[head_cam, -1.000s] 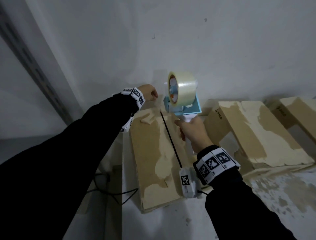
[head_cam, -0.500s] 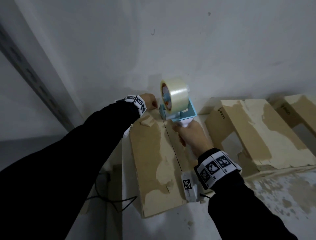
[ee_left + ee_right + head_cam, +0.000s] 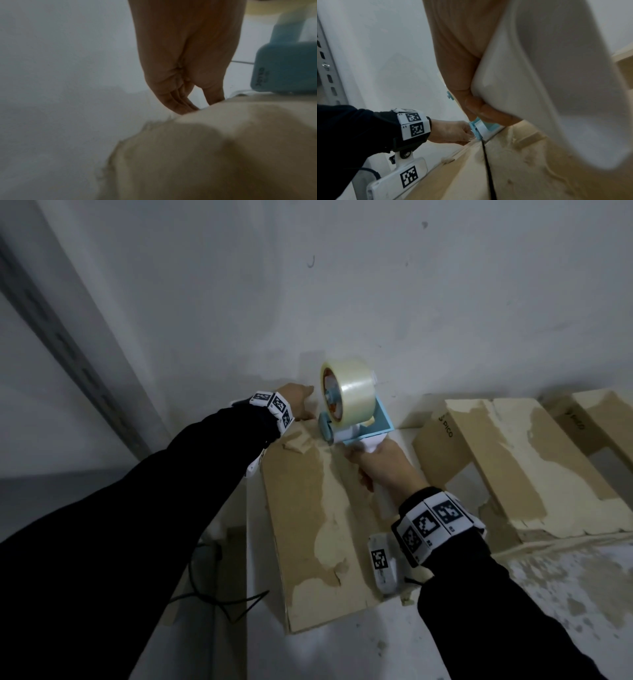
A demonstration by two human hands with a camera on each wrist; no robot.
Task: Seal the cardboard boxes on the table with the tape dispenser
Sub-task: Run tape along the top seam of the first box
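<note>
A worn cardboard box point(image 3: 308, 518) lies lengthwise in front of me, its far end at the wall. My right hand point(image 3: 363, 470) grips the white handle point(image 3: 539, 81) of the blue tape dispenser point(image 3: 346, 405), which carries a clear tape roll. The dispenser's front roller point(image 3: 283, 65) sits on the box's far edge, at the end of the black seam point(image 3: 488, 169). My left hand point(image 3: 306, 405) reaches over that far end just left of the dispenser. Its fingers point(image 3: 176, 104) point straight down behind the edge, thumb on the rim.
Two more cardboard boxes point(image 3: 513, 460) point(image 3: 603, 419) lie to the right on the white table point(image 3: 565, 594). The wall point(image 3: 342, 285) stands right behind the boxes. A slotted metal upright point(image 3: 68, 347) and a black cable point(image 3: 212, 597) are on the left.
The dispenser has come down and slightly left, from above the box onto its far edge. My left hand has stayed at the far end.
</note>
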